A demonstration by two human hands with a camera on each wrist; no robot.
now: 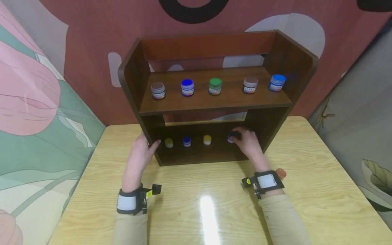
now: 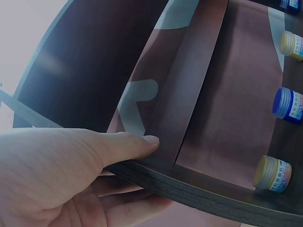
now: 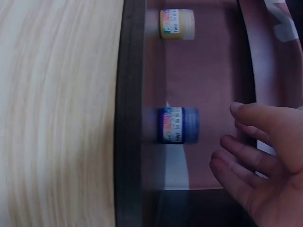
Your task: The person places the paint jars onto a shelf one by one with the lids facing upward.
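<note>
A dark brown two-tier shelf (image 1: 214, 109) stands on the table. My left hand (image 1: 141, 153) holds its left side panel (image 2: 189, 195), thumb on the inner face and fingers on the outer. On the lower tier, my right hand (image 1: 247, 141) is at a dark blue paint jar (image 1: 230, 138). The right wrist view shows that hand's fingers (image 3: 246, 156) spread and loosely bent, apart from the jar (image 3: 179, 125). To its left along that tier stand a yellow jar (image 1: 207, 140), a blue jar (image 1: 186, 141) and another yellow jar (image 1: 168, 142).
Several jars line the upper tier, among them a green one (image 1: 215, 86) and a light blue one (image 1: 277, 83). An orange-brown round object (image 1: 281, 173) sits on the wooden table (image 1: 324, 190), beside the right wrist strap. Patterned cloth (image 1: 88, 61) hangs behind.
</note>
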